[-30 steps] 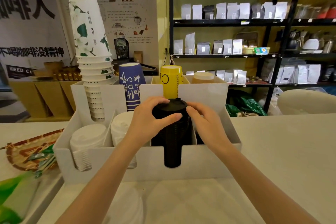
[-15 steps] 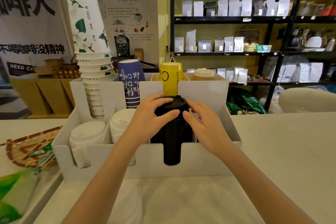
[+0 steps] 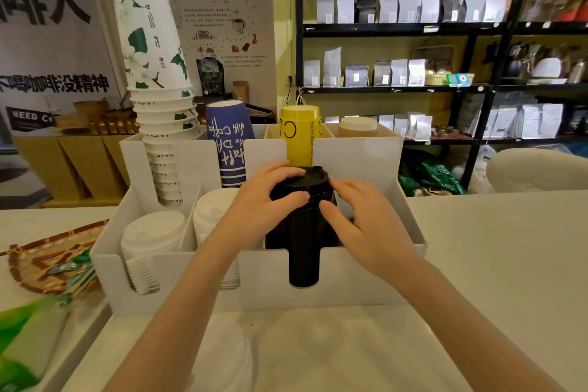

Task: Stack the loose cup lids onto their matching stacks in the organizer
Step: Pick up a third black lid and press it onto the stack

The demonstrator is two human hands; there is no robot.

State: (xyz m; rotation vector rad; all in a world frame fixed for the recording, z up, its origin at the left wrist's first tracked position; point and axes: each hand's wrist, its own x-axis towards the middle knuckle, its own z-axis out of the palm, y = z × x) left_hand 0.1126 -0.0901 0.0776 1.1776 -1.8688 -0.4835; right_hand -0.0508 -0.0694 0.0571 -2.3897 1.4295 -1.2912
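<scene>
Both hands, left (image 3: 264,200) and right (image 3: 359,216), grip closed round black lid stack (image 3: 302,223) in organizer (image 3: 197,277), seating top lid; white lids (image 3: 222,356) on counter (image 3: 493,248) look left.

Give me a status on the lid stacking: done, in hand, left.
Done: two white lid stacks sit in the organizer. In hand: both hands, left hand and right hand, press on the black lid stack. Left: white lids lie on the counter in front, blurred.
</scene>
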